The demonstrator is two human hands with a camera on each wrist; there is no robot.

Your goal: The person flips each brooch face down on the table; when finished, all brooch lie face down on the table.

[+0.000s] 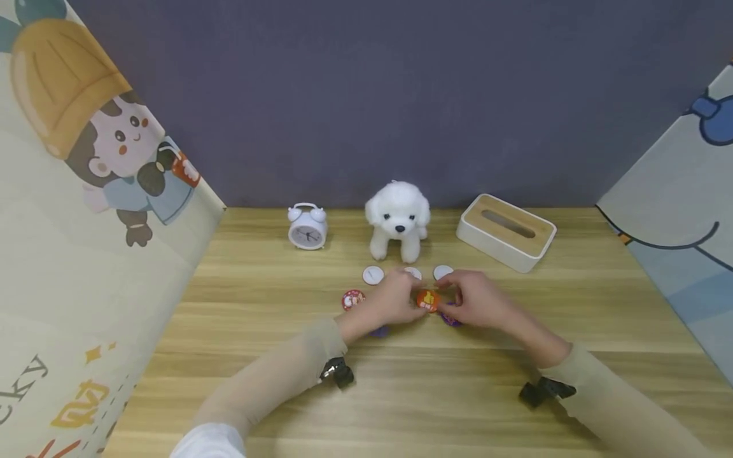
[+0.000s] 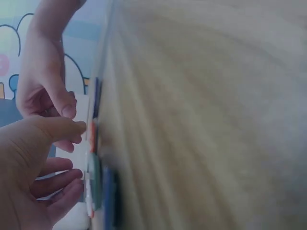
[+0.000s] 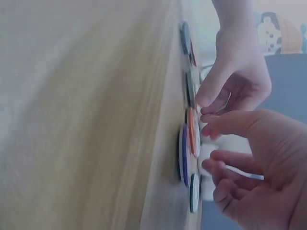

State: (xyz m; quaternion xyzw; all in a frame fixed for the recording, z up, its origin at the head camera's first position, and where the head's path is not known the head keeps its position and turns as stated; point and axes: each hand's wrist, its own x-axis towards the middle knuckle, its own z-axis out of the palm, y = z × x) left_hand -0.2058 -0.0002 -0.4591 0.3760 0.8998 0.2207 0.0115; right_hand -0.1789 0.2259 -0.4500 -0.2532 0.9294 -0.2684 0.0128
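An orange round badge with a yellow figure lies flat on the wooden table between the two hands. The left hand reaches in from its left, thumb tip close to the badge's edge and the other fingers loosely bent. From the other side comes the right hand, its thumb at the badge's right edge; in the right wrist view its fingers curve loosely with nothing between them. A purple badge is partly under the right hand. A green-edged badge shows below the left fingers in the left wrist view.
Three white discs, including one at the left, line up behind the hands. A red badge and a blue one lie by the left forearm. Farther back stand a white alarm clock, plush dog and tissue box.
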